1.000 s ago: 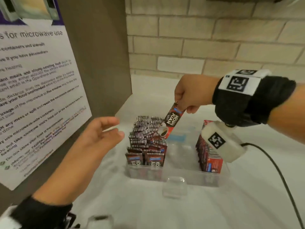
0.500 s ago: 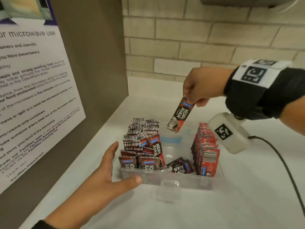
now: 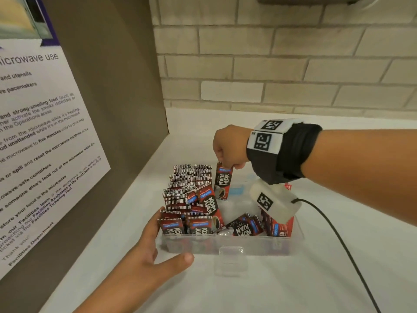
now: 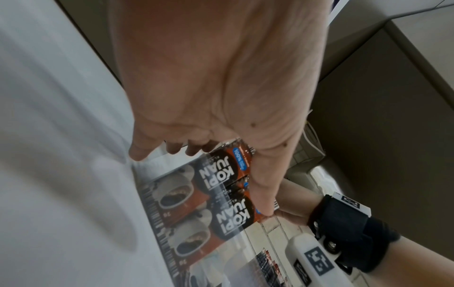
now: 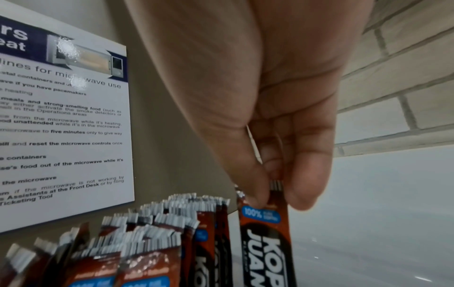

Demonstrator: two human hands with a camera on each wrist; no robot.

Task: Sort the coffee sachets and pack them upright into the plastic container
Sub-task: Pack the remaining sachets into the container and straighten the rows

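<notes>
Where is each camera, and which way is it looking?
Head: worn on the head, looking down at the container; both hands and forearms show.
Left wrist: on the left wrist, looking along the left hand to the container's near wall; the right wrist shows too.
Right wrist: on the right wrist, looking along the right hand pinching a sachet, poster behind.
Shared: head and right wrist both show that sachet.

one container (image 3: 228,243); many sachets (image 3: 191,190); two hands (image 3: 229,146)
</notes>
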